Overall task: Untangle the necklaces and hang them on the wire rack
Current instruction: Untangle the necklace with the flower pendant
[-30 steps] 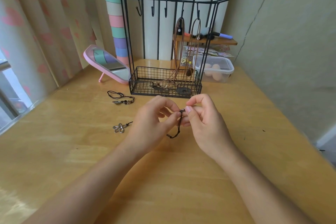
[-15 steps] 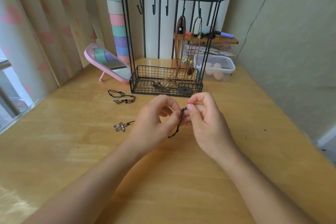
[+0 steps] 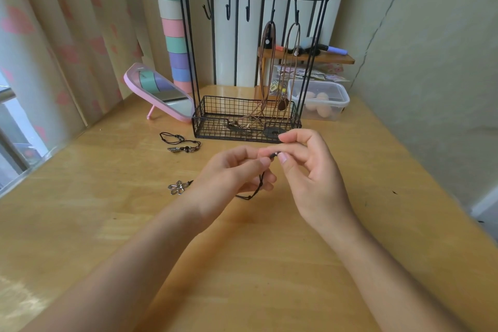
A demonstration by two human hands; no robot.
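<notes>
Holding up a black cord necklace (image 3: 250,198), the left hand (image 3: 229,178) and right hand (image 3: 312,178) pinch it with curled fingers (image 3: 289,167), near the wire rack (image 3: 231,129). Wide worktop (image 3: 390,183) lies to their right, up to its edge.

I see the black wire rack (image 3: 223,108) upright near the table's far edge, with a mesh basket at its base and hooks along its top bar. First brown necklace (image 3: 270,23) and second brown necklace (image 3: 296,24) hang from neighbouring hooks on the right, lower ends down in the basket. Beaded black necklace (image 3: 180,143) lies loose on the table, front-left of the rack. Black cord necklace (image 3: 254,194) is pinched between left hand (image 3: 229,172) and right hand (image 3: 310,170), its flower pendant (image 3: 178,187) flat on the table.
</notes>
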